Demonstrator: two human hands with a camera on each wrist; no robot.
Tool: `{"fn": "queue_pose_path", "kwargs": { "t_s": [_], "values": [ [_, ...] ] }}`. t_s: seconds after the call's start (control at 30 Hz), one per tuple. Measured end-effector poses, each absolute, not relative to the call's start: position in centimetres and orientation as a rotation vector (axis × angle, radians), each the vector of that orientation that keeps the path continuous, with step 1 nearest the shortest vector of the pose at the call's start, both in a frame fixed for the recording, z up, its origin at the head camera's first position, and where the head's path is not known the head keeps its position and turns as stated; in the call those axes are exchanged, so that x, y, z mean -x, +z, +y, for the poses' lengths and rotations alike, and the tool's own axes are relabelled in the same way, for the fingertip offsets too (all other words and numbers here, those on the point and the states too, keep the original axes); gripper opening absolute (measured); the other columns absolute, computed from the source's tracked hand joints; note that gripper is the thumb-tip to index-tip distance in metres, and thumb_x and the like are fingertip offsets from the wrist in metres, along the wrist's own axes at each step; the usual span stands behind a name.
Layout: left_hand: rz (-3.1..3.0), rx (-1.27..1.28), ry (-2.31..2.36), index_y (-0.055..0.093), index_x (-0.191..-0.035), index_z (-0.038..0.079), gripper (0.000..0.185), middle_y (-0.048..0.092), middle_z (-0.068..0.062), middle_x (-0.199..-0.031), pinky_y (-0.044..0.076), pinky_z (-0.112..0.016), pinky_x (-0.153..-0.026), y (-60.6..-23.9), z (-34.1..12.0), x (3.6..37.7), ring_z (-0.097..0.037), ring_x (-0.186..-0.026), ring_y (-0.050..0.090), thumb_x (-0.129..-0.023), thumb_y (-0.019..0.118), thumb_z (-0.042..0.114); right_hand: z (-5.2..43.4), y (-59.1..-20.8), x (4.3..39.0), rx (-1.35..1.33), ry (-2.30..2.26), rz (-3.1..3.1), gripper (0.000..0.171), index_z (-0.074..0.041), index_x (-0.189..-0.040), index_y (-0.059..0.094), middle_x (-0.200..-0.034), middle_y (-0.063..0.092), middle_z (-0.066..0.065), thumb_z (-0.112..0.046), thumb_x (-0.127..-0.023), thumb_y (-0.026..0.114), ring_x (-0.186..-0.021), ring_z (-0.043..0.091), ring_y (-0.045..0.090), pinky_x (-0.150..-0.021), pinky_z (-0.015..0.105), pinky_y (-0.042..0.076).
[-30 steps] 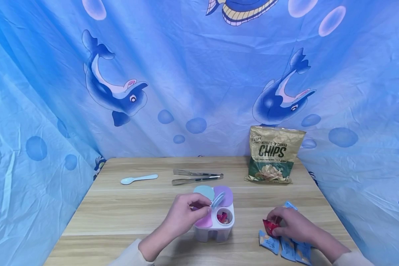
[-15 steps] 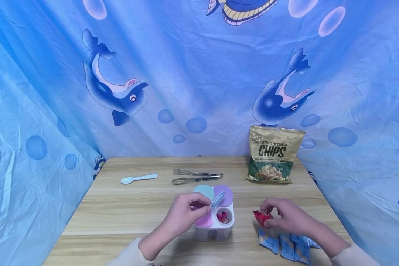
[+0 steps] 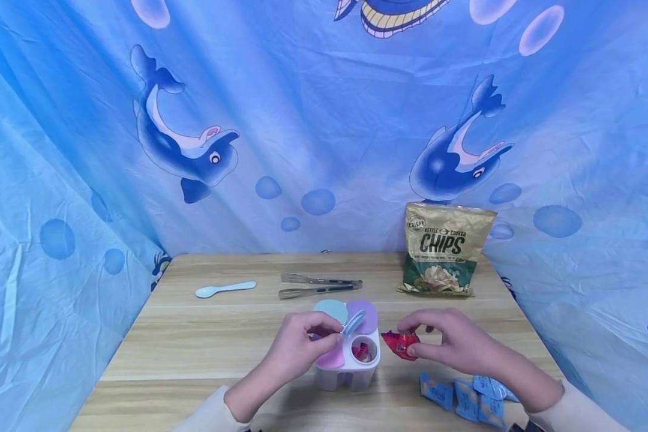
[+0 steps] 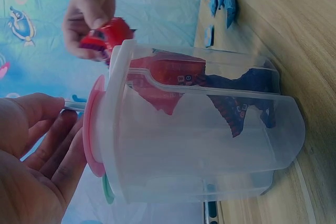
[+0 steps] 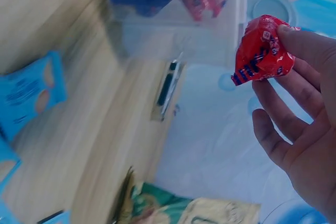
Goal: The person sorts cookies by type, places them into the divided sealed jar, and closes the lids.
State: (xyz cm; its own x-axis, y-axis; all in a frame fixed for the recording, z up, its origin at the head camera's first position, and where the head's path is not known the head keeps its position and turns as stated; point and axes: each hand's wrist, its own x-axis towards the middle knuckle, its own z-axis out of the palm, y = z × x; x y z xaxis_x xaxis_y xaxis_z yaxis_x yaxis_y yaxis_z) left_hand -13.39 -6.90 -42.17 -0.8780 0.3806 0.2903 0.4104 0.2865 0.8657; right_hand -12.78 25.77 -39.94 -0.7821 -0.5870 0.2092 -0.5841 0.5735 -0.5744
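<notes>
Fingers of the right hand pinch a red packet lying crosswise; left hand grips a lid.

Red packet, small crinkled foil wrapper with printed text, pinched at the fingertips of the right hand, held off the table just right of the container and near its open compartment. Container is clear plastic, upright near the table's front edge, split into compartments with pastel flip lids: teal and purple at the back, pink at the front left. Blue lid is tilted up, held by the left hand, which rests on the container's top. The open front-right compartment already holds red packets; the left wrist view shows a dark blue one inside too.
</notes>
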Motion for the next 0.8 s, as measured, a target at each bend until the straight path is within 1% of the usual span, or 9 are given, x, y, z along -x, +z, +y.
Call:
{"fn": "queue_pose_path", "kwargs": {
  "t_s": [0.13,0.37,0.63,0.8],
  "values": [
    [-2.495,0.767,-1.700,0.079,-0.094,0.016,0.013,0.078,0.005,-0.089,0.062,-0.026,-0.075,-42.1,-6.9,13.4,-0.009,-0.081,0.072,-0.086,0.080,0.006,24.6,-39.1,12.7,1.081,-1.036,2.780,0.028,-0.026,-0.119,0.071,-0.115,0.072,-0.017,-0.037,-0.093,0.076,-0.099,0.002,0.066,-0.078,0.028,0.057],
    [-2.486,0.771,-1.709,0.079,-0.094,0.017,0.014,0.078,0.005,-0.089,0.062,-0.026,-0.075,-42.1,-6.8,13.4,-0.009,-0.081,0.072,-0.086,0.080,0.006,22.7,-38.6,12.8,1.094,-1.093,2.724,0.023,-0.034,-0.113,0.067,-0.110,0.070,-0.021,-0.036,-0.092,0.077,-0.096,0.002,0.064,-0.077,0.026,0.055],
    [-2.469,0.794,-1.704,0.079,-0.095,0.017,0.014,0.078,0.005,-0.089,0.062,-0.026,-0.074,-42.3,-6.9,13.4,-0.009,-0.082,0.073,-0.086,0.080,0.006,21.3,-39.1,13.4,1.273,-1.072,2.656,0.020,-0.035,-0.109,0.070,-0.107,0.070,-0.020,-0.023,-0.094,0.077,-0.098,0.003,0.066,-0.082,0.029,0.059],
    [-2.476,0.791,-1.694,0.079,-0.095,0.018,0.015,0.079,0.005,-0.090,0.062,-0.026,-0.075,-42.2,-6.9,13.4,-0.009,-0.082,0.073,-0.086,0.080,0.006,20.7,-39.4,13.8,1.357,-1.100,2.618,0.018,-0.031,-0.110,0.073,-0.109,0.069,-0.016,-0.021,-0.096,0.074,-0.094,0.004,0.065,-0.074,0.026,0.059]
  ]
}}
